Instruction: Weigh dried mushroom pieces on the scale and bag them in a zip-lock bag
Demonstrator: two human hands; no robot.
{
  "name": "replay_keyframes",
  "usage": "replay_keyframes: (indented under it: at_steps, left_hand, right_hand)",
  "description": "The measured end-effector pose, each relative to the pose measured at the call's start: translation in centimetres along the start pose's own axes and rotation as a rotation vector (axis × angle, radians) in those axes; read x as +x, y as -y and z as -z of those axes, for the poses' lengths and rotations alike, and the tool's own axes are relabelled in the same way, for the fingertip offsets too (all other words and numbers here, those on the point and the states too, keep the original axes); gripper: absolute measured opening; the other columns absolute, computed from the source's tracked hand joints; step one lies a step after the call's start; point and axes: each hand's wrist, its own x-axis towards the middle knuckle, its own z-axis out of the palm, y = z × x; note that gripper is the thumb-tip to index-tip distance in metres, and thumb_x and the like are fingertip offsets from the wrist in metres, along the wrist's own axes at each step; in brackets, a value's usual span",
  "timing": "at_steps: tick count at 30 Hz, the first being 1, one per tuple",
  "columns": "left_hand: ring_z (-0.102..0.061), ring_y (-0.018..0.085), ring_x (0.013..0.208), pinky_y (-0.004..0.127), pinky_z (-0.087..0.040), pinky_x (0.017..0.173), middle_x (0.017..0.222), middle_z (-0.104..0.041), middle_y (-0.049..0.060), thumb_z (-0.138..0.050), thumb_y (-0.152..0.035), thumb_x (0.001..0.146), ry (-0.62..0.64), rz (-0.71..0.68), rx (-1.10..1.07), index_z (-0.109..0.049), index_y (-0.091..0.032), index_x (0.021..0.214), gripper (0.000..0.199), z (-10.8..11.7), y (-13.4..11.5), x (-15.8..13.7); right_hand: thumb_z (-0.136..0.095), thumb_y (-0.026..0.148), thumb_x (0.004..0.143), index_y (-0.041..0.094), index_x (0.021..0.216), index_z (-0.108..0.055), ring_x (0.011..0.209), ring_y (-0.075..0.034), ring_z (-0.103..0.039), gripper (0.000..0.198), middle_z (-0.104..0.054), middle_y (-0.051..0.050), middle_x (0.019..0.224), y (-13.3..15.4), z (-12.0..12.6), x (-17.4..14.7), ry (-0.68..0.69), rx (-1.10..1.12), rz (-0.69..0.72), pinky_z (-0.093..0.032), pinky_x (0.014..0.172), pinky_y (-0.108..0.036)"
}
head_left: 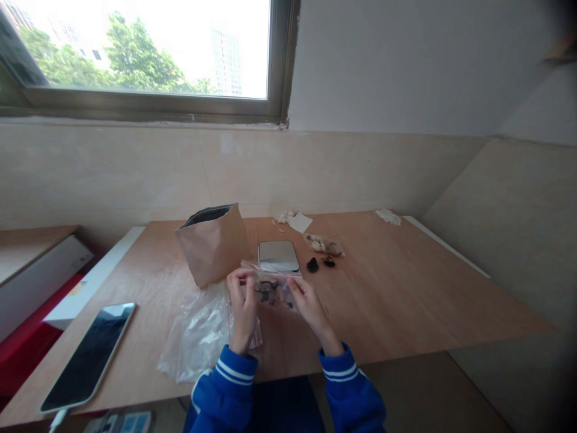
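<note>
Two blue sleeves (354, 394), nearest. Left hand (242, 307) and right hand (307, 300): both nearly closed, each pinching one upper end of a clear zip bag (282, 294), dark pieces (267, 294) inside, just before the scale (278, 255). Bag, to my eye: light, limp, slippery, contents perhaps brittle; best gripped along the stiffer seal (273, 273).

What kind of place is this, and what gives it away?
Probably a plain indoor room used for small packing work: a bare wooden table by a window, with a paper pouch and what looks like a small scale on it.
</note>
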Motion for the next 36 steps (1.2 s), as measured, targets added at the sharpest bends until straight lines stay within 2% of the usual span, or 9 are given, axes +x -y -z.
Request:
replay_keyframes:
  at_steps: [2,5,10,14,16,18,21,30,36]
  left_hand:
    - [-0.053,0.02,0.105,0.034,-0.04,0.094,0.114,-0.056,0.007,-0.054,-0.042,0.089,-0.029,0.069,0.02,-0.057,-0.021,0.113,0.032,0.5,1.0,0.5]
    - [-0.055,0.021,0.111,0.033,-0.041,0.096,0.121,-0.06,0.007,-0.055,-0.046,0.087,0.08,0.196,-0.1,-0.058,-0.021,0.119,0.04,1.0,2.2,1.1]
    - [-0.062,0.018,0.083,0.025,-0.046,0.076,0.086,-0.069,0.004,-0.058,-0.047,0.085,0.217,0.26,-0.164,-0.07,-0.015,0.092,0.034,0.7,2.7,1.1]
    - [-0.062,0.019,0.083,0.025,-0.046,0.074,0.087,-0.071,0.005,-0.059,-0.046,0.084,0.27,0.216,-0.124,-0.072,-0.015,0.089,0.034,0.1,2.1,0.6]
    - [-0.062,0.02,0.083,0.026,-0.046,0.074,0.088,-0.071,0.006,-0.059,-0.046,0.084,0.23,0.202,-0.091,-0.072,-0.015,0.089,0.035,-0.1,2.0,0.5]
    - [-0.062,0.019,0.079,0.027,-0.046,0.072,0.086,-0.071,0.006,-0.058,-0.047,0.084,0.12,0.2,-0.054,-0.072,-0.015,0.09,0.036,-0.2,2.3,0.4]
    - [-0.061,0.019,0.078,0.027,-0.045,0.072,0.087,-0.072,0.007,-0.059,-0.048,0.083,0.025,0.211,-0.022,-0.072,-0.015,0.092,0.037,-0.2,3.1,0.5]
    - [-0.06,0.019,0.078,0.027,-0.045,0.073,0.08,-0.068,0.005,-0.061,-0.051,0.079,0.127,0.304,-0.086,-0.07,-0.014,0.086,0.039,-0.3,4.2,0.7]
    - [-0.06,0.021,0.081,0.029,-0.046,0.073,0.083,-0.069,0.007,-0.056,-0.056,0.081,0.12,0.303,-0.042,-0.07,-0.014,0.086,0.044,-0.2,4.4,0.4]
  right_hand:
    - [-0.048,0.057,0.091,0.023,0.106,-0.072,0.114,-0.026,-0.061,0.045,-0.071,-0.007,0.114,-0.3,0.4,-0.2,-0.016,0.043,-0.022,-0.04,0.106,-0.042]
    - [-0.048,0.06,0.089,0.023,0.104,-0.072,0.112,-0.027,-0.062,0.047,-0.071,-0.008,0.112,-0.9,0.7,-0.5,-0.044,0.109,-0.075,-0.042,0.103,-0.043]
    - [-0.044,0.065,0.088,0.025,0.105,-0.071,0.114,-0.026,-0.061,0.052,-0.07,-0.009,0.114,-2.3,0.7,-0.5,-0.115,0.141,-0.125,-0.042,0.104,-0.042]
    - [-0.043,0.069,0.086,0.025,0.107,-0.071,0.115,-0.025,-0.061,0.056,-0.071,-0.009,0.111,-3.0,0.5,-0.1,-0.124,0.076,-0.073,-0.043,0.104,-0.04]
    - [-0.044,0.069,0.085,0.022,0.102,-0.071,0.106,-0.026,-0.065,0.057,-0.073,-0.01,0.101,-3.3,0.6,0.0,-0.192,0.041,-0.055,-0.048,0.097,-0.041]
    - [-0.045,0.069,0.085,0.021,0.095,-0.071,0.09,-0.027,-0.07,0.056,-0.075,-0.011,0.089,-3.6,0.7,0.1,-0.297,0.019,-0.059,-0.054,0.084,-0.04]
    - [-0.046,0.069,0.084,0.02,0.087,-0.067,0.075,-0.027,-0.07,0.053,-0.074,-0.01,0.08,-4.2,1.1,0.1,-0.418,-0.012,-0.067,-0.055,0.069,-0.036]
    - [-0.057,0.062,0.08,0.018,0.095,-0.063,0.053,-0.017,-0.059,0.047,-0.072,-0.006,0.071,-6.9,2.0,0.0,-0.507,-0.018,-0.119,-0.042,0.046,-0.025]
    - [-0.059,0.06,0.08,0.017,0.091,-0.063,0.05,-0.013,-0.053,0.044,-0.068,-0.003,0.066,-7.5,2.0,0.0,-0.62,-0.042,-0.065,-0.04,0.046,-0.023]
